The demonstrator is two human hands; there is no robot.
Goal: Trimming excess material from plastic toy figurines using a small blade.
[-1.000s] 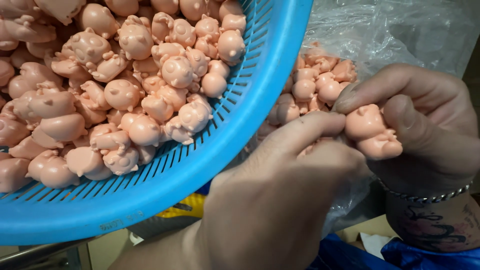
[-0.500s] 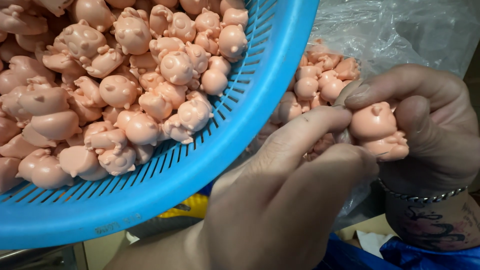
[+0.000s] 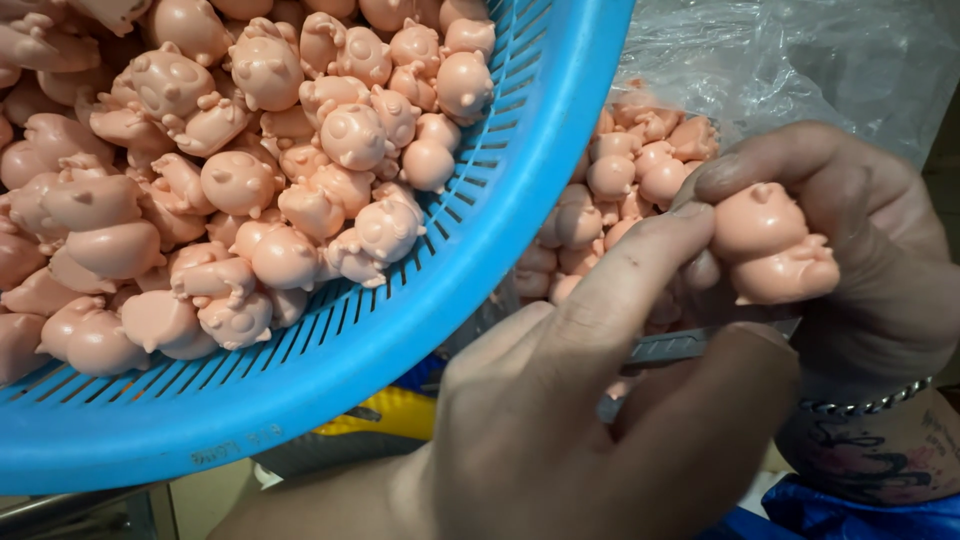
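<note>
Right hand (image 3: 850, 260) grips one pink pig figure (image 3: 770, 250) by the clear bag (image 3: 800, 60). Left hand (image 3: 600, 420) closed on a metal blade (image 3: 680, 347), forefinger touching the figure. Blue basket (image 3: 520, 240) heaped with figures; bag holds fewer, so most remain.

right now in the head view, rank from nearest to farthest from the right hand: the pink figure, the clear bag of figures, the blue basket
1. pink figure: held in the right hand.
2. clear bag: just behind, upper right.
3. blue basket: farthest, to the left.
</note>
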